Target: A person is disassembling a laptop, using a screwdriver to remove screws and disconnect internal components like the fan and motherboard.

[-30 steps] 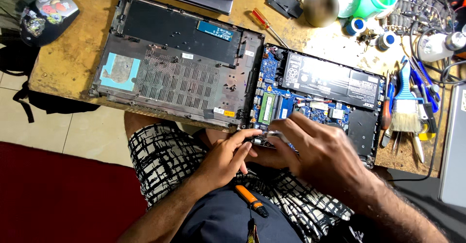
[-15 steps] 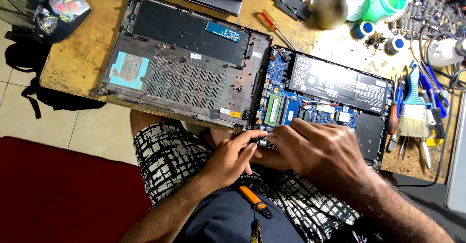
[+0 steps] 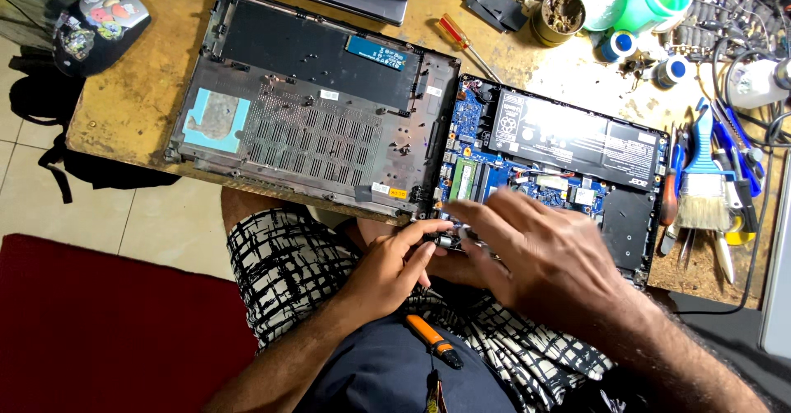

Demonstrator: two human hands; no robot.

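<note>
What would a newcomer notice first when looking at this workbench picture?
First, the opened laptop with blue circuit board and black battery at centre right, where the left hand and right hand meet at its near edge. Left of it lies the removed dark grey bottom cover; an orange-handled tool rests on the lap.

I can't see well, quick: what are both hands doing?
Left hand: fingers curled, pinching a small metal part at the laptop's edge.
Right hand: open, fingers spread over the laptop, holding nothing visible.

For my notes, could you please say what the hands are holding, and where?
Both hands, left and right, touch the opened black laptop at its near edge; any grip is hidden.
</note>
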